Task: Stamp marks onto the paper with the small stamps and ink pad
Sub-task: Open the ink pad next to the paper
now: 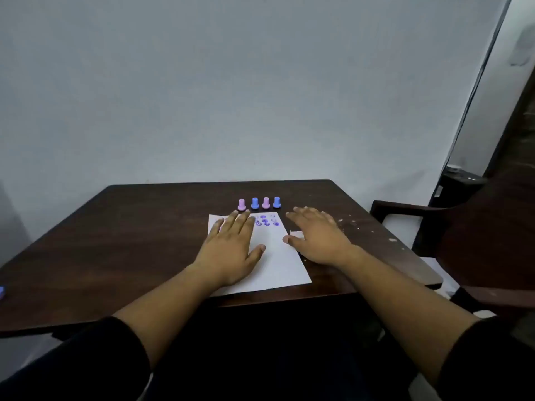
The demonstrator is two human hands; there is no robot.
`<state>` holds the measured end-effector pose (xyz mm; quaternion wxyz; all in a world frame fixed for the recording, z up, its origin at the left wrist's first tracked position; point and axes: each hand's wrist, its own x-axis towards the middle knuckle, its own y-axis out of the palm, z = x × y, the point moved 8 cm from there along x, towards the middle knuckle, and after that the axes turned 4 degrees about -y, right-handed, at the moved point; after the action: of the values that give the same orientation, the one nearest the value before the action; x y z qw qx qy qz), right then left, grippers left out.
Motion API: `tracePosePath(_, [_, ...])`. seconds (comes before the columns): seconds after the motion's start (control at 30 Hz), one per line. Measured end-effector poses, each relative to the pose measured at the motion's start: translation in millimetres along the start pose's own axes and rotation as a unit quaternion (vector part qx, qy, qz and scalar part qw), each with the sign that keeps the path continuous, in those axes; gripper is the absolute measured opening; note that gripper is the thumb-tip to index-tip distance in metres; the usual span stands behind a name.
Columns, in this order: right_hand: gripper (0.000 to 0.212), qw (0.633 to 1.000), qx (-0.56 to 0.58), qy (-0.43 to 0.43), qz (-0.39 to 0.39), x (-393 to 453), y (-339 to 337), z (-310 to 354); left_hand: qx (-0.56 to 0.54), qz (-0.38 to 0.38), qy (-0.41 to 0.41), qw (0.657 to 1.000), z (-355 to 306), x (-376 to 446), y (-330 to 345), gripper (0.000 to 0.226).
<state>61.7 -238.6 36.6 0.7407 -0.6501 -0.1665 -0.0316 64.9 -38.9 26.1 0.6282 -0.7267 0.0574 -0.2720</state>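
A white paper (pixel 276 260) lies on the dark wooden table (pixel 130 233), with several blue and purple stamp marks (pixel 266 220) near its far edge. Behind it several small stamps stand upright in a row: pink (pixel 241 204), blue (pixel 254 203), pink (pixel 266 202), blue (pixel 276 202). My left hand (pixel 231 244) rests flat on the left part of the paper, fingers spread, holding nothing. My right hand (pixel 318 237) lies flat just right of the paper, over a small white object (pixel 296 233) that it mostly hides. I cannot pick out an ink pad with certainty.
A dark wooden chair (pixel 451 227) stands to the right of the table. Pale specks (pixel 356 224) dot the table's right side. A small bluish object (pixel 1 292) shows at the left image edge. A plain wall rises behind the table.
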Motion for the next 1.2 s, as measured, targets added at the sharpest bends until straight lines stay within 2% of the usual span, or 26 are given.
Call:
tracePosePath(0.17, [0.064, 0.998, 0.029, -0.001, 0.058, -10.7, 12.1, -11.8, -0.011, 0.09, 0.013, 0.996, -15.7, -6.8, 28.9, 0.078])
tracePosePath(0.33, [0.07, 0.997, 0.039, 0.005, 0.069, -19.4, 12.9, -23.5, -0.01, 0.116, 0.021, 0.993, -22.5, -5.4, 25.1, 0.07])
tracePosePath(0.5, [0.059, 0.996, 0.055, 0.005, 0.066, -24.1, 4.3, -35.4, -0.056, 0.148, 0.022, 0.987, -15.1, -0.3, 25.7, 0.064])
tracePosePath(0.7, [0.061, 0.987, 0.113, 0.0, 0.115, -23.7, 6.5, -47.8, -0.053, 0.131, 0.046, 0.989, -9.7, 0.7, 23.9, 0.069])
tracePosePath(0.9, [0.057, 0.98, 0.14, 0.017, 0.139, -10.8, 7.2, -59.8, -0.071, 0.072, 0.052, 0.993, -26.4, 6.6, 14.0, 0.064])
tracePosePath(1.07, [0.056, 0.974, 0.155, 0.019, 0.163, 0.7, 5.4, -64.3, -0.048, 0.142, 0.057, 0.987, -55.6, 4.4, 31.4, 0.073])
tracePosePath(1.2, [0.055, 0.97, 0.167, 0.016, 0.176, 3.9, 4.6, -67.1, -0.038, 0.143, 0.037, 0.988, -58.8, 2.7, 38.0, 0.07])
